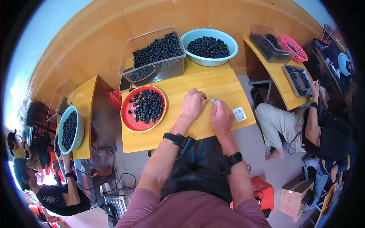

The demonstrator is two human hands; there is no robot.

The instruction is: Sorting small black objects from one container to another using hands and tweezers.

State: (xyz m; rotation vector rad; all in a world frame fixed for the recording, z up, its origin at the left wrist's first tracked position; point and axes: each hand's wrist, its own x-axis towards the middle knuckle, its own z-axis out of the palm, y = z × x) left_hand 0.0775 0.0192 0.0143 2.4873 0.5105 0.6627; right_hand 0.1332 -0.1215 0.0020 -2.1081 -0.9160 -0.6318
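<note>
The wooden table [197, 80] left bare wood beyond the hands, and its near edge ran beneath the forearms, just short of the dark trousers [197, 171]. To the left, the red tray [133, 122] of black pieces stood apart from the left hand [193, 103]; the clear bin [169, 71] and pale blue basin [210, 60] closed off the far side. A white label [239, 114] (flat on the wood) lay between the right hand [222, 116] and the right edge. The right fingers were closed around a slim tool [214, 101] above the table, its long axis slanting away from the person and slightly left. The left fingertips pinched a small black piece [205, 98] just beside its tip.
</note>
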